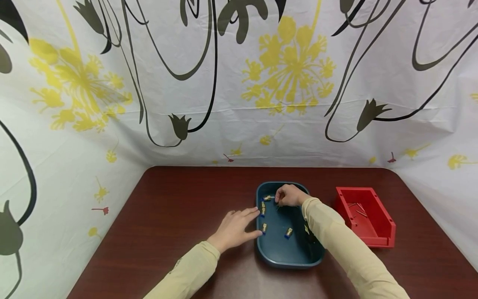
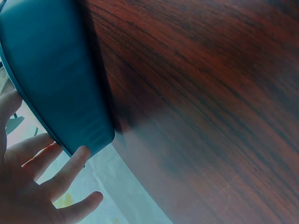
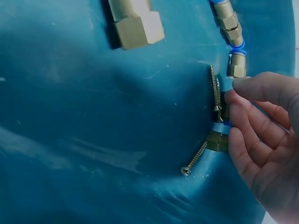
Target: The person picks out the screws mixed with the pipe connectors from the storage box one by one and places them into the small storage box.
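Observation:
A dark blue tray (image 1: 287, 263) stands on the table with several brass fittings with blue rings and a few screws in it. My left hand (image 1: 235, 228) is spread at the tray's left side, its fingertips touching the rim; in the left wrist view the fingers are mostly straight. Inside the far end of the tray, my right hand (image 1: 290, 195) has its thumb and fingertips close together. A loose screw (image 3: 194, 159) and a brass fitting (image 3: 217, 141) lie beside those fingertips in the right wrist view. Whether anything is pinched there is hidden.
To the right of the tray is a red open-front bin (image 1: 388, 228) with a few screws (image 1: 359, 209) in it. Brown wood-grain table (image 1: 186, 207) surrounds both containers. A patterned cloth (image 1: 231, 95) hangs behind the table.

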The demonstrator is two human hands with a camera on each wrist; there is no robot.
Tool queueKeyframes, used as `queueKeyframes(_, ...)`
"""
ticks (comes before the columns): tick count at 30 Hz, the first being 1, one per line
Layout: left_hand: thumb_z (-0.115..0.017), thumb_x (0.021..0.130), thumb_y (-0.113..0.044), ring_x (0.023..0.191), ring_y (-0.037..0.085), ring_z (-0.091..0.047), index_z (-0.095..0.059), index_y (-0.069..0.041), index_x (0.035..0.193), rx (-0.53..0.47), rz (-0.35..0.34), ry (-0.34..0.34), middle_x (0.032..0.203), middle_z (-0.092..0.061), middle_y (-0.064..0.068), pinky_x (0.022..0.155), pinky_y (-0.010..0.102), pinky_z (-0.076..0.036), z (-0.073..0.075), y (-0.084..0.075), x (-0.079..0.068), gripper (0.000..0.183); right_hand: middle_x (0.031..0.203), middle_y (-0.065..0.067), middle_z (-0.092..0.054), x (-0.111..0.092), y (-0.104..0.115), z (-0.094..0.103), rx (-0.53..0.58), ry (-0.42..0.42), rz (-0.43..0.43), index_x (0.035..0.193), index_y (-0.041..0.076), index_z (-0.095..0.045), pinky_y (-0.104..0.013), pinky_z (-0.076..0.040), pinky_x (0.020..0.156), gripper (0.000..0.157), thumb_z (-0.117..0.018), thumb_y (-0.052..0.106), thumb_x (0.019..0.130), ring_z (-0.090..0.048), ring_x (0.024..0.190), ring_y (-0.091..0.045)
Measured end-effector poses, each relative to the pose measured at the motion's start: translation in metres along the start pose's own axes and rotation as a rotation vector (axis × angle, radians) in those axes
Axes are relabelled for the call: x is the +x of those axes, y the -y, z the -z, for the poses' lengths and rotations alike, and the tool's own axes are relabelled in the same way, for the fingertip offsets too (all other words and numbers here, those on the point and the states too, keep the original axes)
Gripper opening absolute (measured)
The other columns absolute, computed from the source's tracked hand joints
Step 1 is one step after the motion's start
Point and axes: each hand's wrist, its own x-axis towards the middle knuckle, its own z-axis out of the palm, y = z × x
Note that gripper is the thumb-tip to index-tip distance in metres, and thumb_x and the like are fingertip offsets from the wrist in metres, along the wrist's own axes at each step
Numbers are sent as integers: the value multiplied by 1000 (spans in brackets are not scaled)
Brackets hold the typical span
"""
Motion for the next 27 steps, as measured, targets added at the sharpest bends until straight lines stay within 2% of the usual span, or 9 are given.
queueKeyframes(12,-54,82,-49,113,17,-45,-45,-15,130,-1,-2,-2,132,-42,-2,90,46,-32,0,0,0,59,67,1,-54,3,1,-6,-82,-11,-41,73,7,-59,-29,-42,57,9,-63,-1,74,-49,59,-15)
queueKeyframes(22,-55,82,-48,113,17,-45,-45,-15,131,-4,-4,-5,132,-42,-2,90,46,-32,0,-1,-1,59,68,0,-52,-1,9,-9,-152,47,-81,77,7,-60,-29,-41,55,13,-60,-4,73,-48,59,-16)
queueKeyframes(27,-54,82,-48,113,17,-45,-45,-15,131,-3,-1,-2,132,-41,-2,90,46,-32,0,-1,-1,59,70,0,-52,-2,12,-11,-190,47,-95,79,8,-60,-30,-43,56,13,-60,-4,74,-49,61,-15)
